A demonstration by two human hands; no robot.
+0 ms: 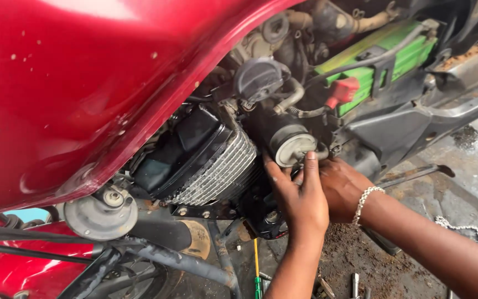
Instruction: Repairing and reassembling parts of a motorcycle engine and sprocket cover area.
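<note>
A red motorcycle tank point(84, 83) fills the upper left, above a black finned engine cylinder point(211, 166). Just right of the cylinder sits the carburetor point(293, 145), a round black body with a pale cap. My left hand point(300, 196) reaches up from below, fingers spread against the underside of the carburetor, thumb on its cap. My right hand point(341, 185), with a beaded bracelet at the wrist, presses in from the right beside it, fingers hidden behind the left hand. Whether either hand holds a small part cannot be made out.
A green battery point(383, 61) with a red terminal cap point(343, 91) sits behind the carburetor. A round horn point(102, 213) hangs under the tank. A green-handled screwdriver point(257, 277) and loose tools point(355, 283) lie on the dirty concrete floor point(460, 182).
</note>
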